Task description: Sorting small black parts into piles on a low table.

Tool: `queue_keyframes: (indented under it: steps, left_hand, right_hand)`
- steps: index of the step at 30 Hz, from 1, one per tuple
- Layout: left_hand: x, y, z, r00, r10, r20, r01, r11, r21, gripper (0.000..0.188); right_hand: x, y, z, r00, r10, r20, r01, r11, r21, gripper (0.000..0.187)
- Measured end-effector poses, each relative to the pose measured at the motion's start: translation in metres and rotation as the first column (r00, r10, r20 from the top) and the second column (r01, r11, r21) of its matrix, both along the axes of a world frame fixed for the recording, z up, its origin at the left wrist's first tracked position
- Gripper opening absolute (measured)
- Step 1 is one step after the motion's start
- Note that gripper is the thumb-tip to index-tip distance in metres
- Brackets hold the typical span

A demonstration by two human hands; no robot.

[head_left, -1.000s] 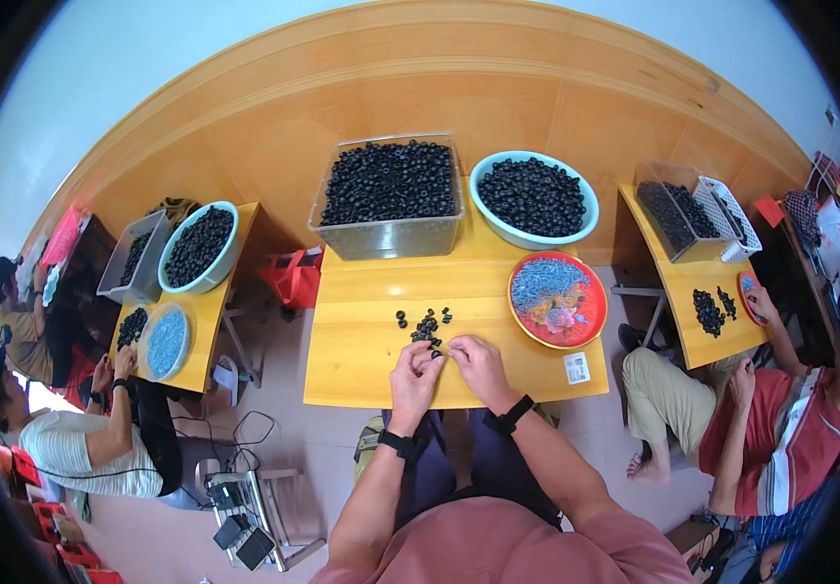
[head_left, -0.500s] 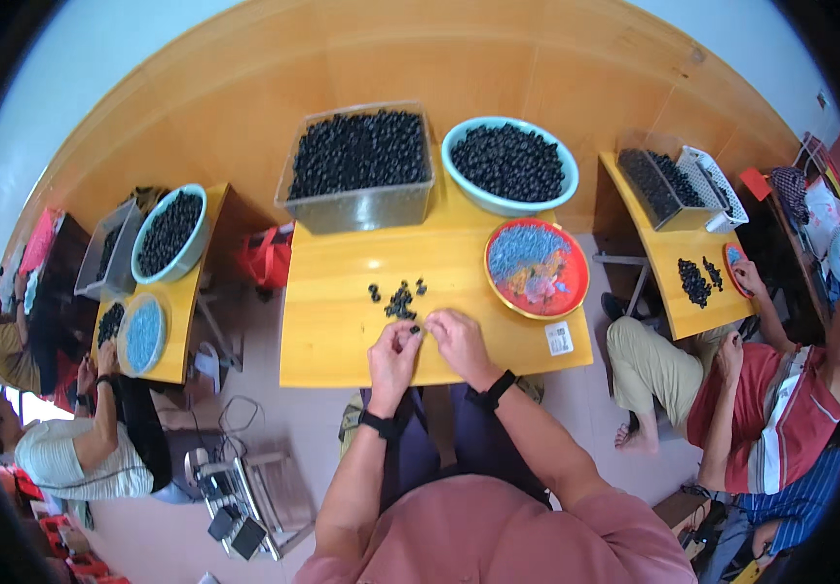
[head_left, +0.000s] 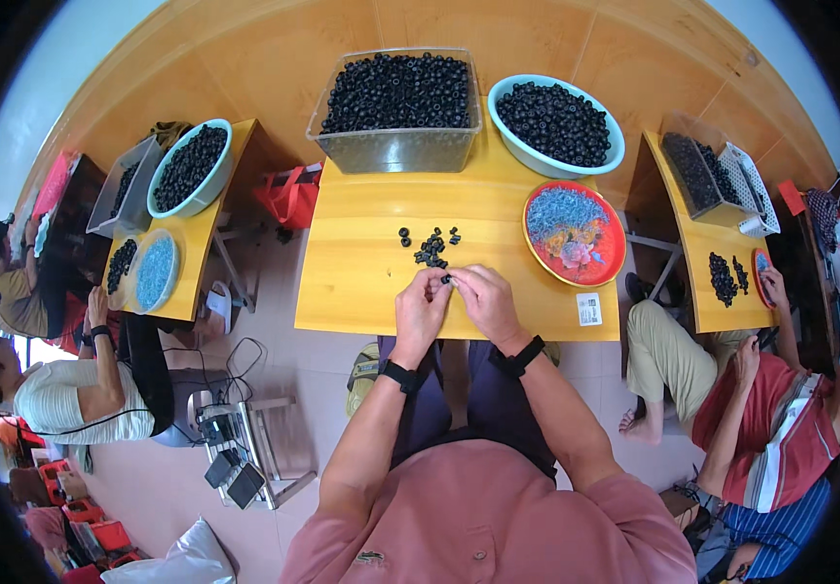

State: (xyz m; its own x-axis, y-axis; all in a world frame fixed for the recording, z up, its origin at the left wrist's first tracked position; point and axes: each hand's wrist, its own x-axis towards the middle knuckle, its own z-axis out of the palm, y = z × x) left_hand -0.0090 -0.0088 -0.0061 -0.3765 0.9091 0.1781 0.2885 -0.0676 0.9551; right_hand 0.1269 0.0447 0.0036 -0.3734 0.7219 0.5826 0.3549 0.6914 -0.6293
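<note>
My left hand and my right hand meet above the front edge of the yellow table. Between the left fingertips sits a small round black plastic part. The right fingers are pinched against that part; whatever they hold is too small to make out. Just beyond the fingers lies a loose pile of similar black parts, with a few apart from it. To the right, a red flowered tray holds many small blue-grey pieces, heaped mostly along its far side.
At the table's back stand a clear bin and a light-blue basin, both full of black parts. Co-workers sit at similar tables left and right. A metal stand with cables is on the floor at left, and a red bag beyond it.
My right fingertips have closed in on the black part at the left fingertips. The whole view has shifted, so the table appears higher and farther right.
</note>
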Motion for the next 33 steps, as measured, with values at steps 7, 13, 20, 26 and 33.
queue_keyframes:
  steps: [7, 13, 20, 26, 33]
  left_hand:
    - [0.002, -0.003, 0.007, 0.999, -0.041, -0.029, 0.042, 0.999, 0.034, 0.018]
    - [0.001, -0.002, 0.007, 0.999, -0.024, -0.04, 0.025, 0.999, 0.021, 0.017]
    - [-0.003, 0.0, 0.005, 0.999, -0.037, 0.0, 0.037, 0.999, 0.023, 0.016]
    - [-0.008, 0.005, -0.002, 0.955, 0.014, 0.297, -0.03, 0.998, 0.05, 0.019]
    - [-0.007, 0.005, -0.002, 0.955, 0.04, 0.295, -0.056, 0.997, 0.048, 0.019]
  right_hand:
    - [0.002, -0.002, 0.001, 0.991, -0.005, -0.137, -0.029, 0.969, -0.247, 0.009]
    - [0.003, 0.0, -0.001, 0.995, 0.031, -0.1, -0.041, 0.995, -0.092, 0.009]
    - [0.001, -0.001, -0.001, 0.98, -0.093, -0.178, 0.008, 0.904, -0.428, 0.016]
    - [-0.001, 0.033, -0.007, 0.986, -0.121, 0.119, 0.163, 0.868, -0.469, 0.026]
    - [-0.023, 0.035, 0.018, 0.883, -0.121, 0.453, 0.304, 0.883, -0.357, 0.031]
